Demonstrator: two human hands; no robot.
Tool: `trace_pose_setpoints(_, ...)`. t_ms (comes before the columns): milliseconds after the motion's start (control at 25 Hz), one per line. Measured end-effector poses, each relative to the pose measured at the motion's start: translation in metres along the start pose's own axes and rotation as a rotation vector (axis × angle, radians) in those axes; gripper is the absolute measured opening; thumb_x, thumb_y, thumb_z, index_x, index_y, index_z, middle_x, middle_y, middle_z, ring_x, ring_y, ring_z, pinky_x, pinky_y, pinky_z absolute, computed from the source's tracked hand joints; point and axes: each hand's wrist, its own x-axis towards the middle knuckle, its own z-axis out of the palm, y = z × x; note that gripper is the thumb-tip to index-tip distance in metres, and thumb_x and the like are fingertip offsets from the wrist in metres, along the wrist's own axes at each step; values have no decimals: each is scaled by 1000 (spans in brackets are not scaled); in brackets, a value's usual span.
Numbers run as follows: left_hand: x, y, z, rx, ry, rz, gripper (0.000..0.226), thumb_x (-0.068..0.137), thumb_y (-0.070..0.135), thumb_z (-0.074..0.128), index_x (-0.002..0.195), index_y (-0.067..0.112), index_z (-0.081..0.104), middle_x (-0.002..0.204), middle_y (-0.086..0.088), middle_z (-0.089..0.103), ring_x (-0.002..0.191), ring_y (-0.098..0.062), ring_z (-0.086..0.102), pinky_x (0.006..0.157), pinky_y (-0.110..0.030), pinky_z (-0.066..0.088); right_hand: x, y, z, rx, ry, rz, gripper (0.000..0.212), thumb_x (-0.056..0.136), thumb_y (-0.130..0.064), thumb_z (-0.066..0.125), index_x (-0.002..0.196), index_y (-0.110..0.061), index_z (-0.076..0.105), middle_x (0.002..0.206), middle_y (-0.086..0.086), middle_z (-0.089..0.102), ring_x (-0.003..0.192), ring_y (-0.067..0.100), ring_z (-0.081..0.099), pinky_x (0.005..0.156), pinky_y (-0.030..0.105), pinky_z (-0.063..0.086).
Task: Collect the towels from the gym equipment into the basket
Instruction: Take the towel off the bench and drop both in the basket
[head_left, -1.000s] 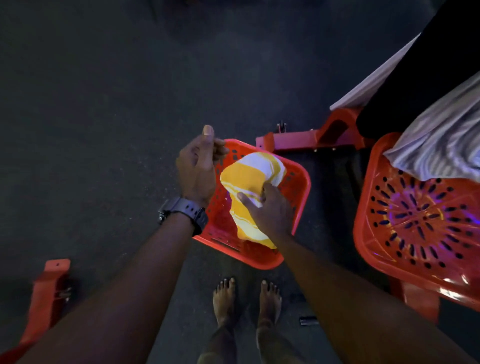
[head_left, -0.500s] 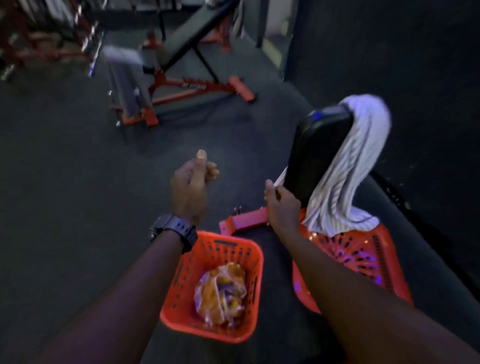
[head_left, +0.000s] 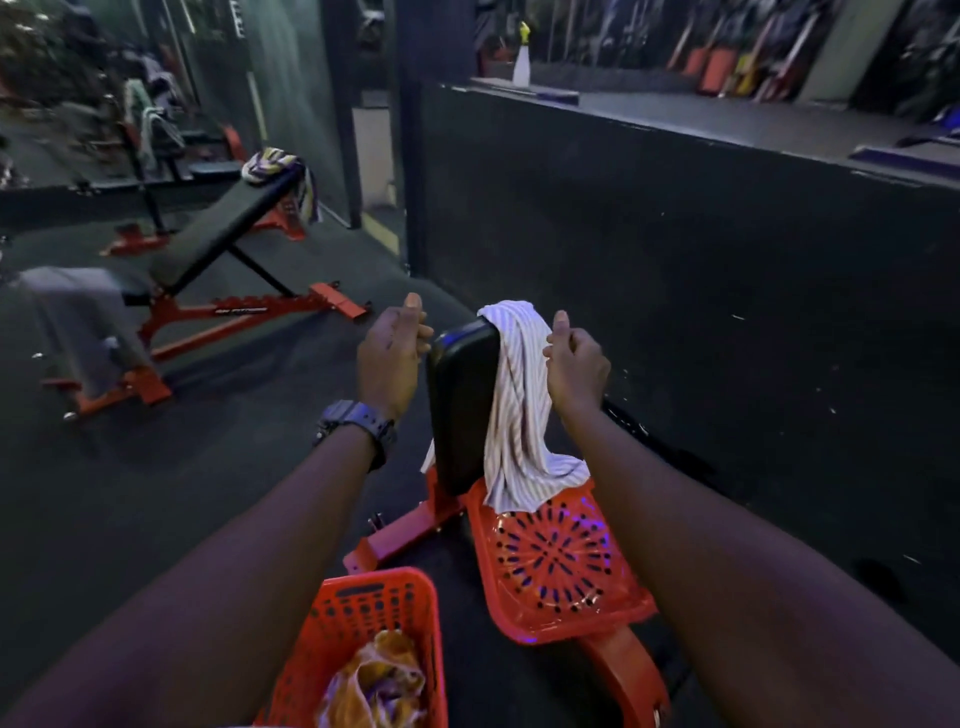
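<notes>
striped towel on the seat back, both hands raised to it

the striped towel (head_left: 519, 395) hangs over the black backrest (head_left: 460, 405), its end on the orange seat (head_left: 561, 566). the right hand (head_left: 576, 364) pinches its edge; the left hand (head_left: 389, 353) is loosely curled, holding nothing. the orange basket (head_left: 363, 618) below holds a yellow towel (head_left: 379, 680).

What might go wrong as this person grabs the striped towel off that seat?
The striped towel hangs over the black backrest, with its lower end lying on the orange seat. If the right hand pulls quickly, the towel may snag on the backrest or slide to the floor. The basket sits low by the feet, already holding a yellow towel, so a careless drop could miss it. The left hand holds nothing and offers no support yet.
</notes>
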Motion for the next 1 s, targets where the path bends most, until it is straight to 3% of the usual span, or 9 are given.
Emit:
trace_pose_setpoints(160, 10, -3, 23, -4, -13, 20, 47, 90, 62, 44, 87, 20, 65, 86, -5, 69, 73, -15, 61, 66, -26, 48, 15, 2, 2, 14, -9, -5, 59, 98, -64, 38, 93, -15, 69, 94, 6, 74, 96, 27, 68, 91, 47, 53)
trace_pose_setpoints(320, 36, -22, 47, 38, 4, 19, 54, 88, 66, 40, 89, 20, 67, 92, -9, 72, 77, -16, 65, 72, -33, 51, 58, 14, 21, -9, -45, 5, 58, 99, -63, 38, 93, -14, 68, 99, 7, 75, 98, 28, 67, 91, 45, 52)
trace_pose_setpoints(560, 112, -57, 105, 41, 41, -13, 46, 89, 60, 43, 87, 20, 66, 91, -11, 71, 77, -19, 64, 78, -40, 51, 149, 52, 72, -45, -92, 11, 53, 97, -63, 38, 75, -20, 59, 84, 1, 72, 84, 24, 65, 72, 33, 39)
trace_pose_setpoints(720, 178, -84, 144, 92, 46, -26, 51, 82, 71, 43, 86, 26, 66, 92, -5, 73, 82, -16, 65, 76, -36, 50, 213, 80, 110, -56, -145, 23, 52, 97, -62, 42, 67, -21, 50, 69, -8, 60, 76, 24, 62, 67, 32, 36)
trace_pose_setpoints(800, 202, -98, 156, 114, 48, -39, 53, 81, 73, 42, 86, 27, 67, 91, -2, 73, 83, -14, 65, 79, -35, 50, 231, 88, 127, -100, -166, -17, 46, 97, -62, 46, 76, -22, 57, 82, -4, 66, 91, 27, 65, 70, 34, 40)
trace_pose_setpoints(840, 213, -106, 161, 134, 50, -45, 54, 81, 74, 41, 86, 27, 67, 91, 0, 73, 84, -13, 65, 81, -36, 51, 238, 93, 139, -148, -180, -44, 44, 93, -65, 50, 90, -23, 62, 99, 0, 68, 106, 28, 62, 78, 36, 43)
trace_pose_setpoints(920, 230, -124, 168, 156, 58, -63, 55, 81, 75, 39, 86, 28, 67, 91, 1, 73, 84, -12, 66, 84, -37, 50, 244, 98, 158, -280, -293, -23, 68, 76, -81, 59, 125, -33, 56, 141, 3, 50, 136, 29, 41, 102, 47, 41)
trace_pose_setpoints(1000, 239, -137, 171, 167, 65, -87, 56, 81, 76, 38, 85, 28, 67, 91, 1, 73, 87, -14, 66, 84, -37, 50, 241, 102, 175, -305, -433, 82, 90, 63, -85, 64, 140, -46, 40, 157, 1, 26, 147, 29, 21, 113, 57, 32)
